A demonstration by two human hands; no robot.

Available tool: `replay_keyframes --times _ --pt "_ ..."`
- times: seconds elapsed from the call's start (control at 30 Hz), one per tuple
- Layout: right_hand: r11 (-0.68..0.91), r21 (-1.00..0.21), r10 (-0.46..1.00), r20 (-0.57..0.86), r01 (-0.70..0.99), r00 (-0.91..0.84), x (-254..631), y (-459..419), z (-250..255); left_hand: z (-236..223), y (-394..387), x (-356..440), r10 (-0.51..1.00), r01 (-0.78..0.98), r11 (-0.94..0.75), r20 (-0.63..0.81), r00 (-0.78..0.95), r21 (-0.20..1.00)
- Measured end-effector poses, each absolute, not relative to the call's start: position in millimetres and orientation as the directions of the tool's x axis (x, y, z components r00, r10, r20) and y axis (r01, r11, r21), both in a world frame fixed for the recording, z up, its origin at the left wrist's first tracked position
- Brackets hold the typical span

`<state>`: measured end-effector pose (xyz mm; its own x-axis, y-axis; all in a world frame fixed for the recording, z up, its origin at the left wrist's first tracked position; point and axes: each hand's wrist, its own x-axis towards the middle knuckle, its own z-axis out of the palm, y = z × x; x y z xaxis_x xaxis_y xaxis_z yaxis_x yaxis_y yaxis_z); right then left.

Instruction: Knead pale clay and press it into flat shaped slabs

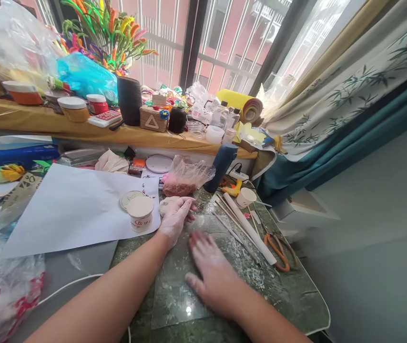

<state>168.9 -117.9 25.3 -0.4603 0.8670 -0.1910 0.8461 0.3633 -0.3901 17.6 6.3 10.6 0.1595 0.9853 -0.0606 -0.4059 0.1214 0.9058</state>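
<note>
In catalogue: one pale lump [167, 205] at far left side of left hand [177, 219], partly hidden by it, fingers close together and slightly bent, any pinch impossible to tell; one clear sheet [175, 295] under right hand [212, 271], palm down, motion-blurred, thumb spread from extended fingers. To right of both hands: one white rod [249, 228], several thin sticks [237, 238], one pair of orange-handled scissors [282, 252], one yellow glue gun [234, 188], one open cup [246, 197]. To left: one pale-topped cup [141, 216] on one large white paper [78, 209]; beyond lump, one clear bag [182, 183].
</note>
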Motion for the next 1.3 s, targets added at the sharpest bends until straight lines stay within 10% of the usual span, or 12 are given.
replay_keyframes --times 0.1,0.27,0.5,0.7,0.97,1.17,1.3 --pt "0.476 -0.449 0.769 -0.205 0.756 -0.606 173 -134 23 8 8 17 0.986 -0.418 0.126 -0.066 0.156 0.900" --pt "0.154 -0.308 0.958 -0.187 0.939 -0.218 183 -128 15 9 7 20 0.983 -0.381 0.100 -0.033 0.179 0.919" --pt "0.504 -0.429 0.762 -0.188 0.750 -0.619 189 -151 6 8 7 17 0.986 -0.373 0.084 -0.024 0.164 0.924" --pt "0.053 -0.266 0.951 -0.280 0.962 -0.130 198 -149 12 7 9 21 0.976 -0.274 0.072 -0.011 0.217 0.959" --pt "0.569 -0.563 0.652 -0.136 0.599 -0.746 159 -152 23 13 7 17 0.976 -0.294 0.090 -0.025 0.216 0.952" --pt "0.178 -0.360 0.935 -0.227 0.916 -0.271 188 -107 26 13 6 18 0.976 -0.312 0.074 -0.005 0.217 0.947" --pt "0.266 -0.411 0.922 -0.155 0.872 -0.354 143 -89 32 14 5 16 0.972 -0.355 0.102 -0.017 0.236 0.929"
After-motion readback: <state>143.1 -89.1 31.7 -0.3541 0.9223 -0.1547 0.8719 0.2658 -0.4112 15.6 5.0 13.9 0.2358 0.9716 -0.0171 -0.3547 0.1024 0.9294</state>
